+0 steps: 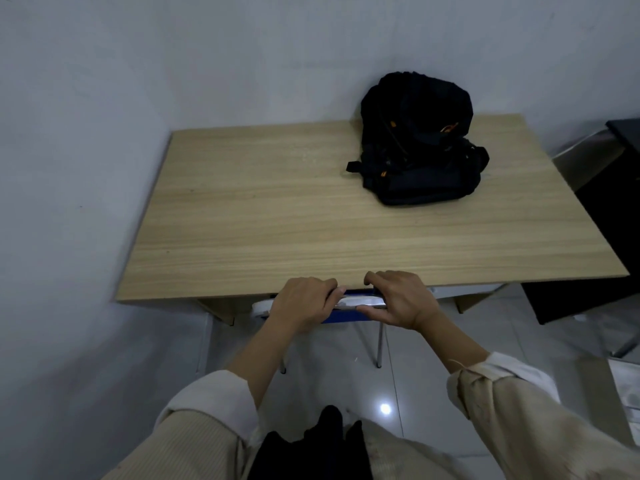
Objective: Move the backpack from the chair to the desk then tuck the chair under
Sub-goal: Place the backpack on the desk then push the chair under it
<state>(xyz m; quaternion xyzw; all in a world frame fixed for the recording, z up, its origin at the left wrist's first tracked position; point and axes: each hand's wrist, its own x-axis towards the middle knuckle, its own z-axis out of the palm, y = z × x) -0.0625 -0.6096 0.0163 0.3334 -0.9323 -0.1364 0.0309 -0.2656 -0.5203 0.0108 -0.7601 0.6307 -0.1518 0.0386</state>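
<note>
A black backpack [417, 142] with orange zip pulls stands on the light wooden desk [277, 220], at its back right against the wall. The chair [358, 303] is mostly under the desk; only the top metal rail of its backrest, a strip of blue back and two thin metal legs show at the desk's front edge. My left hand [304, 304] is wrapped over the left part of that rail. My right hand [398, 299] grips the rail to the right, fingers on top touching the desk edge, thumb below.
Grey walls meet in a corner behind and left of the desk. A dark piece of furniture [595, 265] stands close to the desk's right side. The floor [433, 341] is glossy pale tile with a light reflection near my body.
</note>
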